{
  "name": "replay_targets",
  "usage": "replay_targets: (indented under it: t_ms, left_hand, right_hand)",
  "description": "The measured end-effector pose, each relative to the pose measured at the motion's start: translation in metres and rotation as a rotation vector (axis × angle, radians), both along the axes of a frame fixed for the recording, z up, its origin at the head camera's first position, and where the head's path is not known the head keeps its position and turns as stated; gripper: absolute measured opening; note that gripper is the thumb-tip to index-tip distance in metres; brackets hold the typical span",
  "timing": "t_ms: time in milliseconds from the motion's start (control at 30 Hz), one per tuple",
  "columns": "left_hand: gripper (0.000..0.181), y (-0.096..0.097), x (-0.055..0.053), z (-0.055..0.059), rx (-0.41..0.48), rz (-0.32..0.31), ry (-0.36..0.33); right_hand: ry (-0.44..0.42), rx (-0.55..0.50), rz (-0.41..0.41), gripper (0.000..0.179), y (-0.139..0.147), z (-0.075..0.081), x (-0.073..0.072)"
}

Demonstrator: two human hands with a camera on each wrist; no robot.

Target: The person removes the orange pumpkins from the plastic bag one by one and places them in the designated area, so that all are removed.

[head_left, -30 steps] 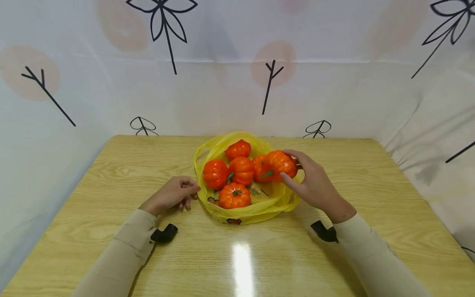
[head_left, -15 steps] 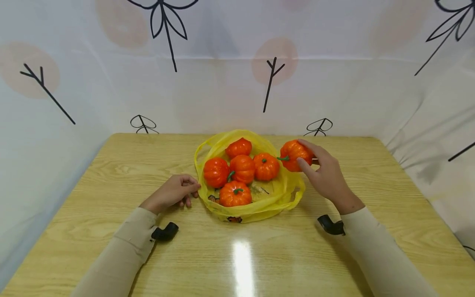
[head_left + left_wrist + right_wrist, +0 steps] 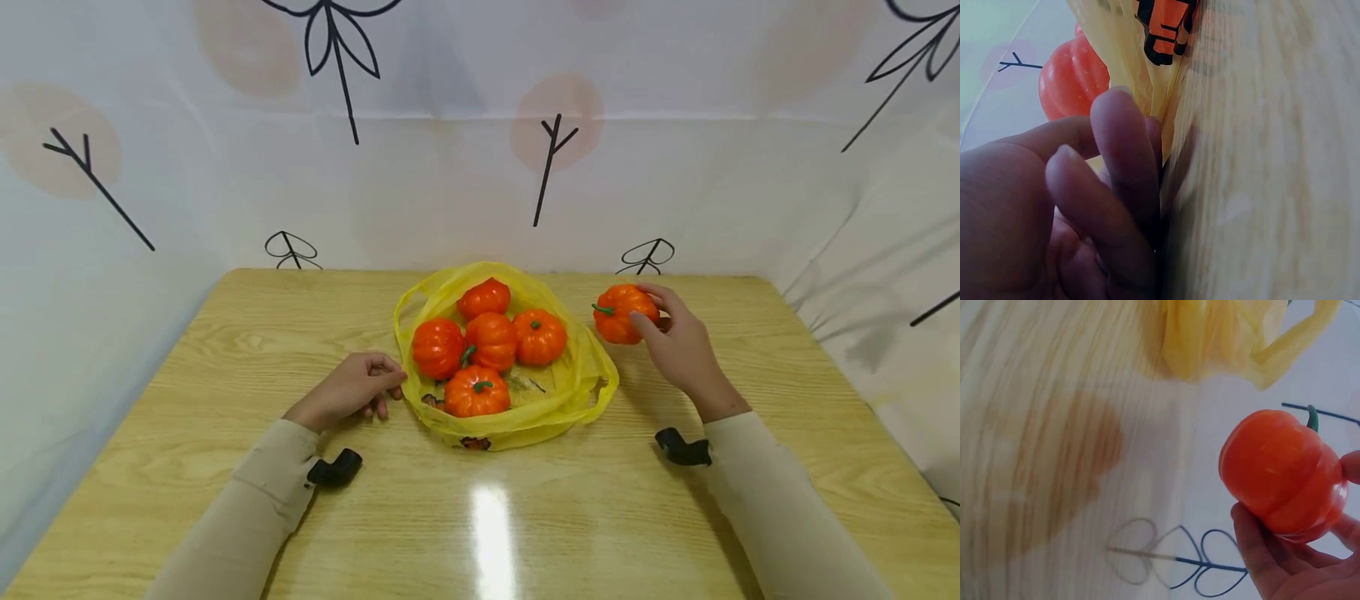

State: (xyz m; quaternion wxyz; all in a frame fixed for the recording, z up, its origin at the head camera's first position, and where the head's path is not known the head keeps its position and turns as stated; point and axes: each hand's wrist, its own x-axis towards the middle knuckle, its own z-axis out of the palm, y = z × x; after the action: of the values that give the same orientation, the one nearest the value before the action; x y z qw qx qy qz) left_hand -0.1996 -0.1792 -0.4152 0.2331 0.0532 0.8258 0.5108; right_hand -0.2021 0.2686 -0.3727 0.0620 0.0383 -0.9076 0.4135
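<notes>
A small orange toy pumpkin (image 3: 621, 314) with a green stem is gripped by my right hand (image 3: 678, 346), between thumb and fingers. In the right wrist view this pumpkin (image 3: 1282, 475) is held above the table, its shadow below. My left hand (image 3: 351, 387) pinches the left edge of a yellow plastic bag (image 3: 555, 417); in the left wrist view the bag (image 3: 1129, 56) narrows toward the fingertips, which partly hide the pinch. Several more toy pumpkins sit inside the open bag, among them a front one (image 3: 477, 392) and a right one (image 3: 539, 337).
The bag stands on a wood-grain table (image 3: 420, 517), near its far side. Behind the table hangs a white cloth (image 3: 450, 183) with plant drawings. A black curved piece sits at each sleeve cuff, left piece (image 3: 335, 468) and right piece (image 3: 682, 447).
My right hand has carried the pumpkin rightward from over the bag to beyond its right rim. The pumpkin behind it now shows fully. My left hand has stayed at the bag's edge.
</notes>
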Motion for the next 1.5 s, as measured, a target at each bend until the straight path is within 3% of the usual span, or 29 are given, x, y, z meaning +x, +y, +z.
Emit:
replay_targets:
  t_ms: [267,733,933,1167,1500]
  left_hand:
    - [0.028,0.002,-0.002,-0.001,-0.007,-0.010,0.017]
    - [0.026,0.001,-0.001,-0.001,-0.010,0.006,0.004]
    - [0.026,0.000,0.000,-0.002,-0.005,0.011,0.005]
    - [0.027,-0.001,-0.001,-0.001,-0.008,-0.004,0.018]
    - [0.027,0.000,0.001,-0.001,-0.005,-0.002,0.017]
  right_hand:
    - [-0.129,-0.028,-0.021,0.065,0.013,-0.008,-0.006]
    - [-0.274,-0.084,-0.006,0.070,0.023,-0.014,-0.014]
    - [-0.310,-0.168,0.007,0.067,0.027,-0.018,-0.018]
    - [-0.346,-0.183,-0.018,0.067,0.033,-0.018,-0.020]
    - [-0.390,-0.259,0.008,0.064,0.038,-0.022,-0.021]
